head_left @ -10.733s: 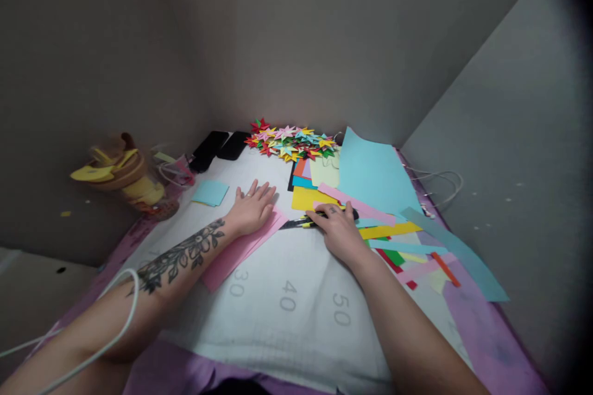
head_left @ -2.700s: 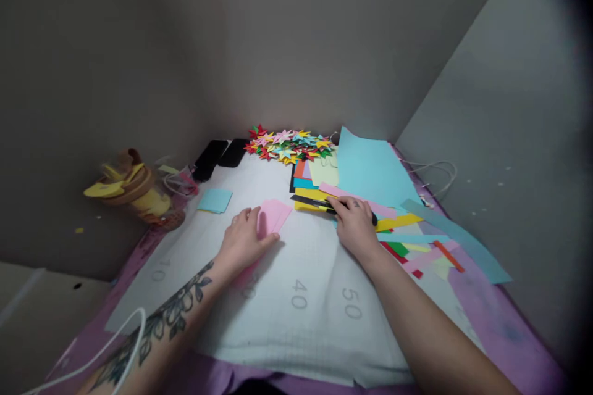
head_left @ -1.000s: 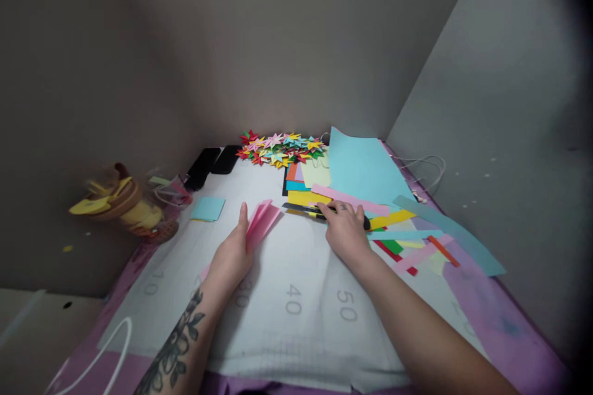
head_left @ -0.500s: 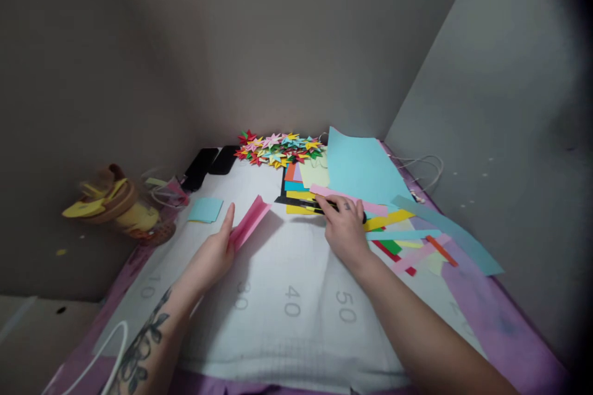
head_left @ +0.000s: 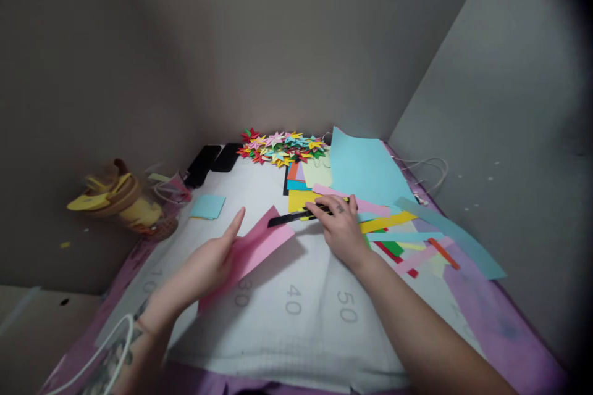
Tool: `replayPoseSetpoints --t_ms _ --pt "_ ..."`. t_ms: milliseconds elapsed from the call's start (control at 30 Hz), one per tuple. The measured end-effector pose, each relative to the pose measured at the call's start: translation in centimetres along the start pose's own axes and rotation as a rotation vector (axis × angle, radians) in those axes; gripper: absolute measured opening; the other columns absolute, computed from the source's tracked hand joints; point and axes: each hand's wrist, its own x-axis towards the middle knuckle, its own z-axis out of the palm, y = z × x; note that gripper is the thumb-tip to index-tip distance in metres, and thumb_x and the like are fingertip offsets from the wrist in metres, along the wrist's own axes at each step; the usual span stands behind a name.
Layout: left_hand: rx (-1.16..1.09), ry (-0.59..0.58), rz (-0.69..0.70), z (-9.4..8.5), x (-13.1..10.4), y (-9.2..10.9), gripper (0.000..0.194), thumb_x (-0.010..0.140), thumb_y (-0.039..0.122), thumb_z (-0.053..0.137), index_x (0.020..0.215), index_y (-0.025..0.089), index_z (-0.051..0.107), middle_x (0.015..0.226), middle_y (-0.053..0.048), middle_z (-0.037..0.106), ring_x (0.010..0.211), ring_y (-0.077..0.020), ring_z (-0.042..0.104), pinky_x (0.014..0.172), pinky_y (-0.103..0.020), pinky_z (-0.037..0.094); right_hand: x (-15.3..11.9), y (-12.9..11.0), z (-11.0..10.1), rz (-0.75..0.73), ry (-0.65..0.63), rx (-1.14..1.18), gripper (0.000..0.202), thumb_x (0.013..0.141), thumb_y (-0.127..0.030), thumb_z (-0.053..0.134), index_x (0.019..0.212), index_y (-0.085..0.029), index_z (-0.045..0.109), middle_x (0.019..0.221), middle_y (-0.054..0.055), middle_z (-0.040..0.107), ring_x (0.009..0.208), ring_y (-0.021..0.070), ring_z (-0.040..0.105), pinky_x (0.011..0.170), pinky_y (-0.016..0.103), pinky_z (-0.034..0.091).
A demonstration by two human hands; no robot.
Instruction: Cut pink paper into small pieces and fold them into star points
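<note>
A folded sheet of pink paper (head_left: 259, 244) is held by my left hand (head_left: 210, 271), thumb on the upper side and the other fingers hidden beneath it. My right hand (head_left: 340, 222) grips a black and yellow utility knife (head_left: 301, 215). Its dark blade end points left and overlaps the top right corner of the pink sheet; I cannot tell whether it touches. Left of the sheet lies a small stack of light blue paper squares (head_left: 208, 207). Paper strips (head_left: 393, 222) in several colours lie beyond and right of my right hand.
Folded paper stars (head_left: 282, 148) are heaped at the back by the wall. A large light blue sheet (head_left: 368, 166) stands right of them. Two black phones (head_left: 227, 157) lie back left, near a cup with a yellow lid (head_left: 134, 200). A white cable (head_left: 123, 345) runs at front left.
The pink paper has turned and now shows a broader face, with my left hand lower. The knife has swung down and left so its tip overlaps the paper's corner.
</note>
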Motion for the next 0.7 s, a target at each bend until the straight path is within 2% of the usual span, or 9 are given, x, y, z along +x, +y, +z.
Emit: replayPoseSetpoints --t_ms 100,200,233,300,400,467,567,633,700 --pt "-0.109 -0.083 0.096 -1.6 1.2 -1.5 0.074 0.079 0.02 0.04 0.15 0.024 0.02 0.135 -0.008 0.055 0.119 -0.0211 0.055 0.096 -0.031 0.044 -0.1 0.0 -0.2 -0.064 -0.039 0.003 0.061 0.076 0.003 0.041 0.123 -0.031 0.058 0.122 0.006 0.059 0.121 0.0236 0.04 0.109 0.058 0.009" --pt "-0.118 -0.32 0.08 -2.8 4.0 -3.5 0.073 0.073 0.023 0.048 0.145 0.027 0.033 0.12 -0.002 0.066 0.104 -0.0191 0.063 0.087 -0.027 0.048 -0.1 0.2 0.1 -0.075 -0.103 -0.016 0.062 0.075 0.003 0.043 0.124 -0.032 0.058 0.122 0.005 0.059 0.122 0.0254 0.037 0.108 0.061 0.009" --pt "-0.115 -0.332 0.063 -3.2 5.0 -4.1 0.072 0.074 0.025 0.047 0.145 0.023 0.034 0.111 -0.003 0.07 0.094 -0.0181 0.065 0.082 -0.026 0.05 -0.1 0.3 0.3 -0.064 -0.135 -0.022 0.061 0.076 0.002 0.043 0.124 -0.032 0.059 0.122 0.006 0.058 0.121 0.0259 0.037 0.108 0.062 0.009" --pt "-0.084 -0.181 0.048 -3.8 6.5 -4.6 0.065 0.078 0.029 0.044 0.141 0.015 0.039 0.113 -0.008 0.069 0.091 -0.0194 0.066 0.08 -0.028 0.051 0.0 0.5 0.7 -0.037 -0.21 -0.025 0.06 0.077 0.002 0.043 0.124 -0.032 0.059 0.122 0.006 0.058 0.12 0.0262 0.038 0.106 0.064 0.009" --pt "0.019 0.226 0.065 -3.6 6.3 -3.5 0.057 0.086 0.037 0.035 0.135 0.009 0.045 0.123 -0.016 0.062 0.108 -0.0243 0.06 0.093 -0.038 0.046 0.0 0.7 1.1 -0.019 -0.297 -0.015 0.059 0.079 0.001 0.042 0.124 -0.033 0.059 0.122 0.006 0.058 0.117 0.0254 0.039 0.105 0.065 0.01" --pt "0.114 0.275 0.17 -2.1 4.6 -1.6 0.054 0.089 0.041 0.035 0.133 0.012 0.047 0.133 -0.016 0.055 0.121 -0.0262 0.052 0.102 -0.043 0.04 0.1 0.9 1.3 -0.021 -0.329 -0.01 0.058 0.081 0.001 0.041 0.125 -0.033 0.058 0.121 0.007 0.058 0.117 0.0254 0.039 0.105 0.066 0.009" --pt "0.291 0.098 0.329 1.9 1.5 1.1 0.062 0.084 0.043 0.05 0.142 0.024 0.038 0.153 -0.011 0.031 0.14 -0.0338 0.026 0.108 -0.06 0.027 0.1 1.1 1.5 -0.014 -0.36 -0.007 0.057 0.082 0.0 0.041 0.125 -0.034 0.058 0.121 0.007 0.058 0.117 0.0261 0.038 0.104 0.066 0.009" --pt "0.378 0.068 0.257 4.5 0.2 1.8 0.07 0.081 0.041 0.056 0.145 0.026 0.031 0.156 -0.011 0.022 0.141 -0.0392 0.018 0.104 -0.069 0.022 0.0 1.2 1.6 -0.009 -0.372 -0.002 0.057 0.083 -0.001 0.041 0.125 -0.035 0.057 0.12 0.007 0.059 0.116 0.0265 0.039 0.103 0.067 0.009" --pt "0.382 0.084 0.142 6.2 0.0 1.6 0.067 0.086 0.039 0.049 0.147 0.022 0.028 0.155 -0.012 0.023 0.142 -0.0378 0.019 0.105 -0.066 0.025 0.0 1.3 1.6 -0.006 -0.381 0.003 0.057 0.083 -0.002 0.042 0.125 -0.036 0.057 0.119 0.007 0.059 0.117 0.0269 0.039 0.103 0.068 0.01"
